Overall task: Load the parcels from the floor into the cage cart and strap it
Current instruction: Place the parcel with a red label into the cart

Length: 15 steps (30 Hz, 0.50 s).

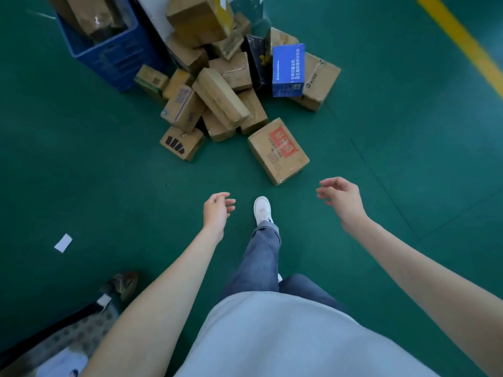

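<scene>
Green floor (95, 159) holds piled parcels (226, 85) ahead of 2 hands, left (217, 210) and right (341, 198), both loosely spread, holding nothing.

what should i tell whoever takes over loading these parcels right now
Left hand: empty, fingers loosely curled, above the floor.
Right hand: empty, fingers relaxed, reaching toward the pile.
Parcels: a heap of cardboard boxes on the green floor beside a blue crate; nearest is the box with a red label, lying apart in front of the heap.
Cart: only a corner, bottom left, may be it; cannot tell how full.
Done: cannot tell.
Left: pick up the heap, load it, strap the cart.
</scene>
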{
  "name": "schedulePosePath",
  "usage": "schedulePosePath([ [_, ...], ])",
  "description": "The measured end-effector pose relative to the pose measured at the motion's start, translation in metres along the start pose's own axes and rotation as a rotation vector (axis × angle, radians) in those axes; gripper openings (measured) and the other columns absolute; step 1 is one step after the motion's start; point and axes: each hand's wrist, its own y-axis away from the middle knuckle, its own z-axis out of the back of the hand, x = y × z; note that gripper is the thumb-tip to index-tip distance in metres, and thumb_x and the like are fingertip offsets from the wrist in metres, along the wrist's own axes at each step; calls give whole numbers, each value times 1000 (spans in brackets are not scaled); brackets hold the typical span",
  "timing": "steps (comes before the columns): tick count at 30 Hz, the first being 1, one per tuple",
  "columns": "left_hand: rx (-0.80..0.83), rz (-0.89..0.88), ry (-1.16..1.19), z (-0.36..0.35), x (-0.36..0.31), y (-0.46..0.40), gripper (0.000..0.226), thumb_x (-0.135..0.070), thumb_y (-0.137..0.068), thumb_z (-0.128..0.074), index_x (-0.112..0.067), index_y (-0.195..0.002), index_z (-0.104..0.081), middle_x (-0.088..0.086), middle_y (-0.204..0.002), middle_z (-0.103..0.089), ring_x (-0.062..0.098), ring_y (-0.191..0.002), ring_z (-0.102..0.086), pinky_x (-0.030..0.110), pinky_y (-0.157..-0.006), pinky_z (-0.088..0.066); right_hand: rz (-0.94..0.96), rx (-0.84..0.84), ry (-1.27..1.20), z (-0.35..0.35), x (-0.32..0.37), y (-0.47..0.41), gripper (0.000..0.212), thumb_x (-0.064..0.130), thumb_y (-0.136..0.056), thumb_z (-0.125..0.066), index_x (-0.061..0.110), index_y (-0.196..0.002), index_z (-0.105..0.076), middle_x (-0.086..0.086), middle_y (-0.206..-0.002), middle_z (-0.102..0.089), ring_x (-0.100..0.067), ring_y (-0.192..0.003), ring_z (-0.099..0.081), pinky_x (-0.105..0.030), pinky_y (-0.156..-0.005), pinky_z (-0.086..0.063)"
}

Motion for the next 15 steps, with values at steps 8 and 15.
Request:
schedulePosePath([
  [8,104,42,-319,-33,-85,-80,33,-18,-102,-35,-18,-128,-55,0,-116,-57,18,-100,-56,31,-85,-43,-18,58,130,-6,68,-91,21,3,-94,-55,16,-107,-63,-1,-107,-66,-16,-99,-58,-23,-72,-44],
  [15,123,143,-200,-72,-124,-120,33,-15,-102,-38,-18,-132,-53,0,-127,-55,15,-108,-55,34,-100,-43,-66,25,171,-3,96,-169,35,7,-93,-57,16,-126,-59,-4,-123,-64,-19,-110,-56,-29,-88,-38],
])
